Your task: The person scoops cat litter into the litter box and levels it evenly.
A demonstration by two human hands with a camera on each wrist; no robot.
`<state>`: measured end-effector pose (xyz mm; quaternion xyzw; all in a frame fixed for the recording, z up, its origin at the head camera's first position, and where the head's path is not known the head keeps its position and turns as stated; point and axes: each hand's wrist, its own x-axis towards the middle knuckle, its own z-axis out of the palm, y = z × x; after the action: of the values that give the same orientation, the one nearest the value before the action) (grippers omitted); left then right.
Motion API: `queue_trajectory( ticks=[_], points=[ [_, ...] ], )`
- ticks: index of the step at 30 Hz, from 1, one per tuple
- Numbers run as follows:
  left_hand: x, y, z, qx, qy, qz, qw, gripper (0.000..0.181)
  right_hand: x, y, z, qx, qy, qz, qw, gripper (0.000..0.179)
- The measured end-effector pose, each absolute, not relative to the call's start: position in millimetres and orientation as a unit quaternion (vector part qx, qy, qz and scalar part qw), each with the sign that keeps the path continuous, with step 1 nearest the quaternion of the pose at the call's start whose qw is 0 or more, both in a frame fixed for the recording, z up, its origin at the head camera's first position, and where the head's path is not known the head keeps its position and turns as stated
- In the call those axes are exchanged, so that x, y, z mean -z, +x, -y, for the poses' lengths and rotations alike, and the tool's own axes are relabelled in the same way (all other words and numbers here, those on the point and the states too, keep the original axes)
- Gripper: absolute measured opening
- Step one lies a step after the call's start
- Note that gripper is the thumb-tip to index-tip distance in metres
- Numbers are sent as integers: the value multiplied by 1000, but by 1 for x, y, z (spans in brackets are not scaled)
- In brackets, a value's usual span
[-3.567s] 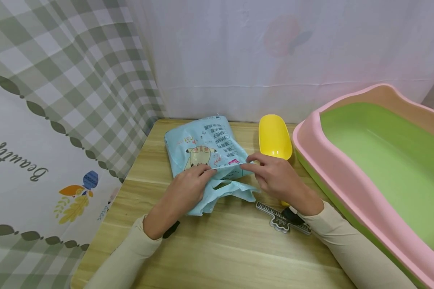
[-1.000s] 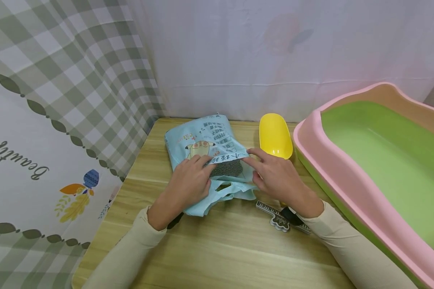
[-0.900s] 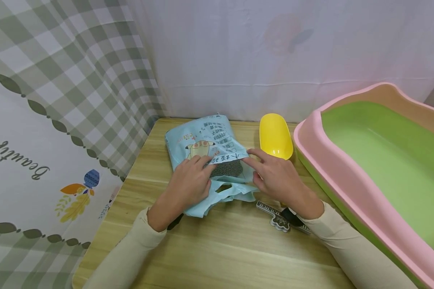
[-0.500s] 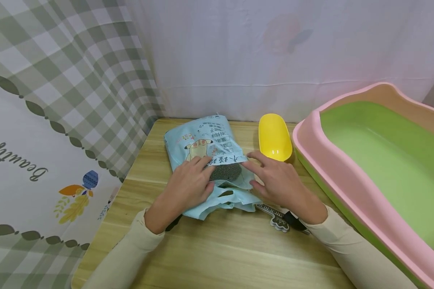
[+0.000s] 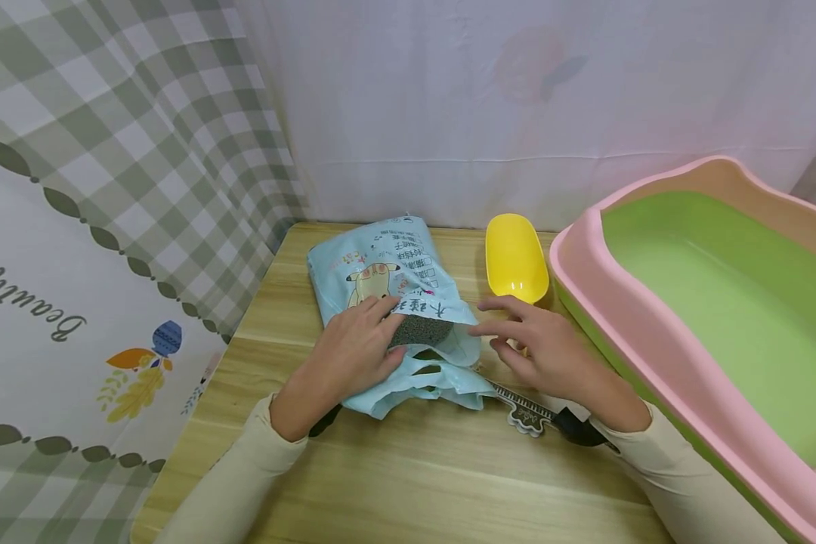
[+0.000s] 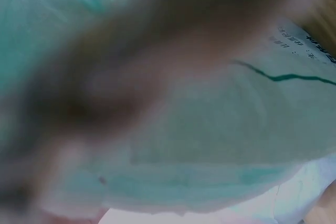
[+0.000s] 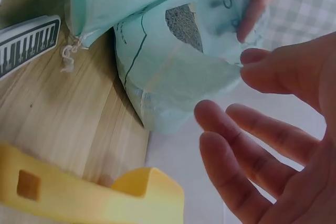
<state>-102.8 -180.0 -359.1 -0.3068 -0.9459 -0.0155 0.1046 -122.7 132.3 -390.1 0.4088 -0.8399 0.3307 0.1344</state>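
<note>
A light-blue cat litter bag (image 5: 381, 264) with a cartoon print lies on the wooden table, its mouth gaping toward me. Grey granules (image 5: 421, 331) show inside. My left hand (image 5: 353, 347) holds the left side of the mouth, thumb below and fingers on the upper edge; the left wrist view is too blurred to show the grip. Just right of the mouth hovers my right hand (image 5: 547, 347), fingers spread and loosely bent; the right wrist view shows its fingertips close to the bag's edge, nothing gripped. Below the mouth, a torn-off blue strip with handle holes (image 5: 421, 381) lies crumpled.
Behind my right hand lies a yellow scoop (image 5: 515, 257). A black-and-white piano-key clip (image 5: 527, 415) sits partly under my right wrist. The large pink and green litter tray (image 5: 639, 325) borders the right side. Curtains (image 5: 408, 113) hang behind the table (image 5: 408, 476).
Both hands were on the bag's edge. The mouth has parted, exposing the granules and widening. My right hand has drawn back rightward off the edge; the left has stayed.
</note>
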Motion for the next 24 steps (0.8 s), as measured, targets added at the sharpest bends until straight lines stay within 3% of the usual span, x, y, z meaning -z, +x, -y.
queue_trajectory(
  ticks=[7,13,24],
  points=[
    [359,-104,179,16,-302,948,103,45,386,-119,-144,-317,295,896,93,30],
    [360,-103,179,16,-305,947,104,45,389,-116,-148,-215,191,957,40,42],
    [362,-101,184,39,-310,942,124,33,406,-122,-153,-215,146,965,-17,46]
  ],
)
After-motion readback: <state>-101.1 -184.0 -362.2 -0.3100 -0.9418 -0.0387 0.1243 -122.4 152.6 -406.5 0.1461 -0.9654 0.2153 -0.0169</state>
